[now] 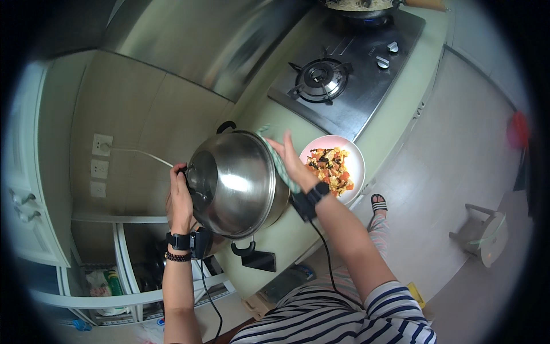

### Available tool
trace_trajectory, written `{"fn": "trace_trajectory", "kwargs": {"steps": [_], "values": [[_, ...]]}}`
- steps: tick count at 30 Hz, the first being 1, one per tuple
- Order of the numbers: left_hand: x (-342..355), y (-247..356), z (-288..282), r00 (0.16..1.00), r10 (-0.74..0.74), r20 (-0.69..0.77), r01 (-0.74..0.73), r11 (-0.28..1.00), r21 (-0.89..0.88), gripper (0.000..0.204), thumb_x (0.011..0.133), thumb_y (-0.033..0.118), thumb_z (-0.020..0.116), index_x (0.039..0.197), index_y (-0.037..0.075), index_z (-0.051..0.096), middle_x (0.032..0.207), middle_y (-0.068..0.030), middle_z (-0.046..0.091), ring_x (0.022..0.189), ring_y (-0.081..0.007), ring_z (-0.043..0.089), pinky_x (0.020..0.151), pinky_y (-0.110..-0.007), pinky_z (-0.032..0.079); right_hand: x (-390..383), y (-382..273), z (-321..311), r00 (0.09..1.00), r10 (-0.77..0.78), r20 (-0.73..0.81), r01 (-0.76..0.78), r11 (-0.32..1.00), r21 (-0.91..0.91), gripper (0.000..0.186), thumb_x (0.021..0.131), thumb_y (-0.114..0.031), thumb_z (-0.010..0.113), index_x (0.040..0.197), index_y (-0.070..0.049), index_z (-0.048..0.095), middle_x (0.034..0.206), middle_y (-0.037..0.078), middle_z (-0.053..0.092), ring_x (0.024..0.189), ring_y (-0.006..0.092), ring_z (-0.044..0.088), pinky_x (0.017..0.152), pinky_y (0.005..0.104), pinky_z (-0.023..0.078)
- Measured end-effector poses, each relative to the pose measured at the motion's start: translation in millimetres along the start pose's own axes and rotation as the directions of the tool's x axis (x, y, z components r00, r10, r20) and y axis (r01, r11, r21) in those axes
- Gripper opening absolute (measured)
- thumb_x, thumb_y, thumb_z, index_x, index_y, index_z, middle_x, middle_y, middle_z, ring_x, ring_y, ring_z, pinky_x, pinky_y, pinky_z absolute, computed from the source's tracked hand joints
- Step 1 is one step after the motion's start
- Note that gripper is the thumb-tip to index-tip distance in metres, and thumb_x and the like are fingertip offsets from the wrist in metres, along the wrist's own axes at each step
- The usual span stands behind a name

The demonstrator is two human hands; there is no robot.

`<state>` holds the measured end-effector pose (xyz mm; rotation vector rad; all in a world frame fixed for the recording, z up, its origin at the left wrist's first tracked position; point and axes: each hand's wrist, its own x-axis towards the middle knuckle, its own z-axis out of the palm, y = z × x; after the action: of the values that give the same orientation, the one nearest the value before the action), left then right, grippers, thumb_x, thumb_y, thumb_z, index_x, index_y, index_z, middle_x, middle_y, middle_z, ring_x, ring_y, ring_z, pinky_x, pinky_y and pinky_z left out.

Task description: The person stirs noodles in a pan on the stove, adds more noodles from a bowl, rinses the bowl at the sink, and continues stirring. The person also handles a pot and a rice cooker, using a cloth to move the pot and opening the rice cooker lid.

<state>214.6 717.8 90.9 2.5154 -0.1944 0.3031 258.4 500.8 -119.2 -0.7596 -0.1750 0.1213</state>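
A large steel pot [281,202] with black side handles stands on the counter in front of me. Its domed steel lid [238,166] has a dark glass window and a black knob. My left hand [181,198] is closed around the knob area, and its fingertips are partly hidden behind the lid. A green and white cloth [279,157] runs along the lid's rim on the right. Against that cloth lies my right hand [293,162], fingers fairly straight, holding it to the rim. Close beside the right wrist is a pinkish-white plate [356,160] of scrambled egg with tomato and dark pieces.
A gas stove [366,74] lies beyond the plate, with a pan [366,12] of pale shredded food on its far burner. A black phone [259,261] rests near the pot. Wall sockets [102,145] with a white cord are at left. A stool [481,235] stands on the floor at right.
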Motion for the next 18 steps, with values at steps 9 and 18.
{"fn": "trace_trajectory", "kwargs": {"steps": [9,18], "values": [[-1,2,2,1.000,-0.016,-0.025,0.016,1.000,-0.002,0.034,0.102,0.021,0.029,0.122,0.002,0.048,0.114,-0.0137,0.054,0.108,-0.0228,0.050,0.098,-0.031,0.036,-23,8,22,0.976,-0.035,-0.214,0.009,0.993,-0.120,0.091,0.096,-0.065,0.004,0.147,0.007,0.026,0.155,0.017,0.027,0.146,0.0210,0.015,0.119,0.0337,0.005],[1,-5,4,0.998,0.029,-0.063,-0.029,1.000,-0.009,0.030,0.103,0.023,0.033,0.117,0.003,0.050,0.105,-0.0137,0.056,0.101,-0.0223,0.051,0.094,-0.031,0.038,-121,0,62,0.852,-0.522,-0.042,0.416,0.722,-0.553,0.059,0.102,-0.040,0.027,0.134,0.005,0.047,0.145,0.020,0.039,0.142,0.0343,0.026,0.117,0.0423,0.015]]}}
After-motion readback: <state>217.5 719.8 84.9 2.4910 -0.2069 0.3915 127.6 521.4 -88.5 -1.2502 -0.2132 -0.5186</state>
